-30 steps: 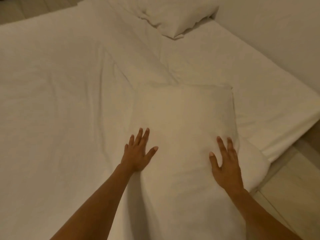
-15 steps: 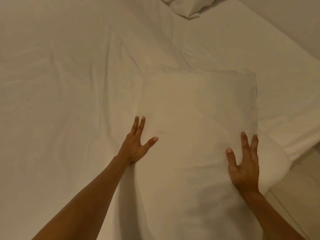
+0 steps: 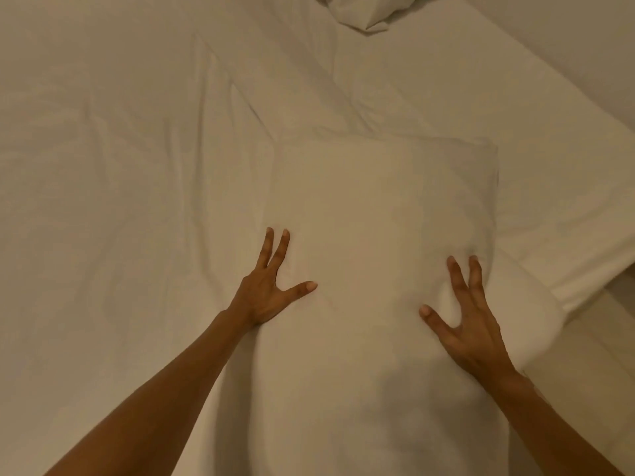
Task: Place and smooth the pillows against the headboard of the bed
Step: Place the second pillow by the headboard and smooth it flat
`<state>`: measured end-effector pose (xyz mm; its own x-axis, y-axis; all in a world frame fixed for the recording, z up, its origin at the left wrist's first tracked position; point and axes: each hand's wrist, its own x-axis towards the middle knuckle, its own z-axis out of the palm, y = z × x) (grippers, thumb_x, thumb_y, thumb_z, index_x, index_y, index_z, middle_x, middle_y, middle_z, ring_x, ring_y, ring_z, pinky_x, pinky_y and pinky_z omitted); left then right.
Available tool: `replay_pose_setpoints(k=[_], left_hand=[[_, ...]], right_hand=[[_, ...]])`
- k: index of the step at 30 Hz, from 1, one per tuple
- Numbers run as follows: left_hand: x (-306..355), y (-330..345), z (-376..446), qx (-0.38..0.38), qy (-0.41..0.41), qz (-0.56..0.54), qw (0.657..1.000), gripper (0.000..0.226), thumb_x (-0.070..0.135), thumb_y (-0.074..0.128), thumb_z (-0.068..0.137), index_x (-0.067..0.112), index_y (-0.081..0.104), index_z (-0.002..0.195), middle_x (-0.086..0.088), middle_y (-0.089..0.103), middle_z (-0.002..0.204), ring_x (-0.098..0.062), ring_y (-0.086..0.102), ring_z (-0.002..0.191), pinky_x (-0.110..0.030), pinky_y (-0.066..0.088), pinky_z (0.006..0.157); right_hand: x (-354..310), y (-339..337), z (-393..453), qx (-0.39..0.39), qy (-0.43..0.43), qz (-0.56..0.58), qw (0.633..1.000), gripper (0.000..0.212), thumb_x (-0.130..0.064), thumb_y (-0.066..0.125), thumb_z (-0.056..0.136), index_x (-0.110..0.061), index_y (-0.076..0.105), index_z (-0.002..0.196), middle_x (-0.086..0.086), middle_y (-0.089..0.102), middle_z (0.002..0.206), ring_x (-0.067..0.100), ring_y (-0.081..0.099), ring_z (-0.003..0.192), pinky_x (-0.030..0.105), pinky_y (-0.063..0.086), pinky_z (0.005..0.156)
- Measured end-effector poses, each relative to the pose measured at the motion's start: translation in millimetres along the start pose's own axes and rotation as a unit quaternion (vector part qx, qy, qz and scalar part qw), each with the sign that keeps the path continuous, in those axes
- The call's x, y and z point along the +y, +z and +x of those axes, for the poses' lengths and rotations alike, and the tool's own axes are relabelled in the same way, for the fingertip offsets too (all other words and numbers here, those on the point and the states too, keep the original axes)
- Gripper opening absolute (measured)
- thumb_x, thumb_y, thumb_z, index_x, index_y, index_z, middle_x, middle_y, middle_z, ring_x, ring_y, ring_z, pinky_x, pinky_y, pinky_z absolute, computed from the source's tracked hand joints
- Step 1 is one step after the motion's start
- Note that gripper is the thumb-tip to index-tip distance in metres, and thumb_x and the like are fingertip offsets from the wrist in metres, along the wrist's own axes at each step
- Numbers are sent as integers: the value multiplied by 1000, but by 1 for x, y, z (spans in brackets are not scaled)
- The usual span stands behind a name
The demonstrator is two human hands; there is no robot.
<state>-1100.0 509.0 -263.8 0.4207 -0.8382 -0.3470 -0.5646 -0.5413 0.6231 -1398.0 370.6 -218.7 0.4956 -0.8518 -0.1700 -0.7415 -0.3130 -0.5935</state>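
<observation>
White cloth filled almost the whole frame. The biggest thing was the bed [image 3: 120,166], with a creased sheet [image 3: 103,218] spread from the left edge to the upper right. A pale wall [image 3: 584,46] cut across the upper right corner, and a strip of floor [image 3: 604,338] showed at the right edge.

Next in size was the pillow [image 3: 378,218]. It lay flat on the bed in the middle and lower middle of the frame, near the bed's right edge. A second pillow [image 3: 364,12] peeked in at the top middle, well apart from the first. No headboard could be seen.

The pillow was soft and puffy, so a hard push on one side might bunch it up or slide it crooked. It sat near the edge too, so a shove toward the right might tip it off onto the floor. The loose sheet under it could drag along and wrinkle more.

The left hand [image 3: 264,293] lay open on the pillow's left side, fingers spread flat and thumb out, holding nothing. The right hand [image 3: 470,328] was open too, fingers spread and a bit bent, pressing into the right side, where the cloth puckered a little around its fingertips [image 3: 450,261].
</observation>
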Motion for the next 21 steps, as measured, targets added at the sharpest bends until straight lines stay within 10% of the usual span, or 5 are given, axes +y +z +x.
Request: replay_pose_setpoints(k=[10, 21], left_hand=[[18, -8, -7, -19, 0, -8, 1000, 113, 85, 50, 64, 51, -22, 144, 22, -23, 157, -16, 30, 144, -41, 41, 100], [6, 7, -6, -52, 8, 17, 998, 119, 76, 62, 63, 50, -22, 143, 19, -33, 154, -19, 44, 135, -28, 44, 87]], right_hand=[[-25, -5, -4, -35, 33, 6, 999, 95, -72, 54, 65, -60, 1, 143, -28, -20, 156, -1, 16, 138, 42, 40, 102], [-9, 11, 2, -76, 44, -55, 995, 106, -82, 56, 55, -66, -11, 136, -27, -33, 151, 22, 44, 135, 38, 49, 92]])
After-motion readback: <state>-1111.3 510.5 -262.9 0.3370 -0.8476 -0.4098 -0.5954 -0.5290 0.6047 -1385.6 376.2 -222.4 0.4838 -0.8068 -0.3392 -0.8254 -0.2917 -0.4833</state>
